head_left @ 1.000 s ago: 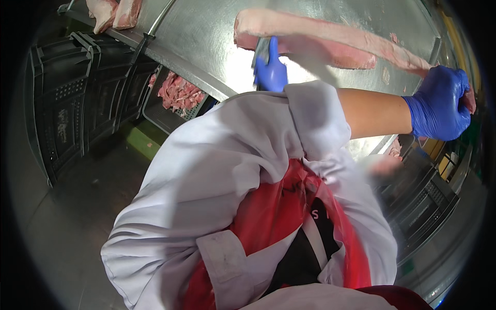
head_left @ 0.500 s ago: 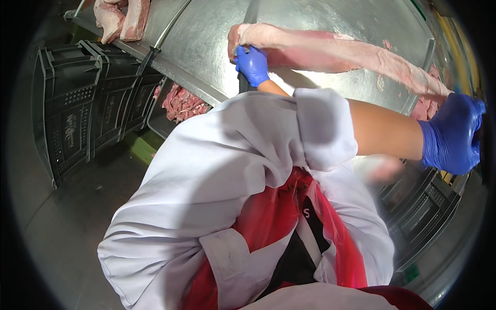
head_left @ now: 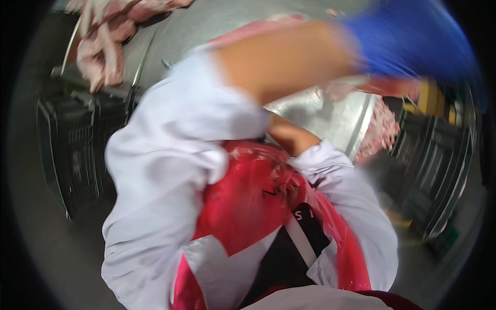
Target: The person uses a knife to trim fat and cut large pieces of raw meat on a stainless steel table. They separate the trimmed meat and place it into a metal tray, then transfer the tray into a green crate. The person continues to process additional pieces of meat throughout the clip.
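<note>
My left arm crosses in front of me to the right. Its blue-gloved left hand (head_left: 413, 44) is raised large at the upper right, with its fingers smeared by motion. Just below that glove a pink end of meat (head_left: 395, 88) shows; I cannot make out whether the hand grips it. Part of a long slab of meat (head_left: 253, 28) with pale fat is visible beyond my left forearm, which hides its middle. My right forearm passes under the left one, close to my body. Only a sliver of the right hand's glove (head_left: 267, 119) shows, its fingers hidden.
Several pieces of pale meat (head_left: 106, 49) lie at the far left of the steel table (head_left: 310, 111). Dark plastic crates stand at the left (head_left: 72, 150) and right (head_left: 434, 170). Meat trimmings (head_left: 380, 129) sit beyond the table's right edge.
My left hand has risen from the slab's right end and blurs. My right hand has left the slab's left end and drawn back toward my body. The view has shifted as well.
</note>
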`<control>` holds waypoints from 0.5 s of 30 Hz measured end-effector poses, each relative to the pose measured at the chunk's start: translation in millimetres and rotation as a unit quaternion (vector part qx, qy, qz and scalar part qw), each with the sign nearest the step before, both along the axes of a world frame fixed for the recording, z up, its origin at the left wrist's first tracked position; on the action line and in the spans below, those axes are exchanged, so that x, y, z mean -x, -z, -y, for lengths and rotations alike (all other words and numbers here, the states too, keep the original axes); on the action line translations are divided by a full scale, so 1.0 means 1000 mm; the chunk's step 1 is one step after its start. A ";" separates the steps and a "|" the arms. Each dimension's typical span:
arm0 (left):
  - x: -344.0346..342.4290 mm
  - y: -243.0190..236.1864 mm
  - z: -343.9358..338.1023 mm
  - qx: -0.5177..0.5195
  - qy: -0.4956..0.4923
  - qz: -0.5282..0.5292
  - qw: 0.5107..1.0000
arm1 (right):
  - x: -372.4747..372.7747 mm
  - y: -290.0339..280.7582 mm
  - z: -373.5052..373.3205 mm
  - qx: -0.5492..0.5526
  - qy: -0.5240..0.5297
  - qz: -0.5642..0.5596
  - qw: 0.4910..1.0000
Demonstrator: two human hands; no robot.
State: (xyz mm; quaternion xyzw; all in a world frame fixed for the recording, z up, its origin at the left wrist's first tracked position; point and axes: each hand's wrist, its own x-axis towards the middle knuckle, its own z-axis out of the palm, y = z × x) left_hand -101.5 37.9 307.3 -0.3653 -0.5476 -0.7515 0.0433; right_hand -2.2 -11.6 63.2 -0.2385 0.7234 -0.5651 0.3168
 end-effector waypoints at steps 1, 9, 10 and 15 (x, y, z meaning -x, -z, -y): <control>-0.003 0.008 0.022 0.027 -0.001 0.013 1.000 | -0.012 0.001 -0.032 -0.046 -0.002 -0.043 0.998; -0.104 0.293 0.267 0.477 -0.162 0.335 0.796 | -0.186 -0.038 -0.335 -0.062 0.134 0.341 0.928; -0.103 0.299 0.256 0.525 -0.186 0.205 0.805 | -0.208 -0.050 -0.354 -0.037 0.205 0.368 0.906; -0.085 0.296 0.098 0.501 -0.137 -0.069 0.852 | -0.221 -0.034 -0.362 0.054 0.534 0.243 0.808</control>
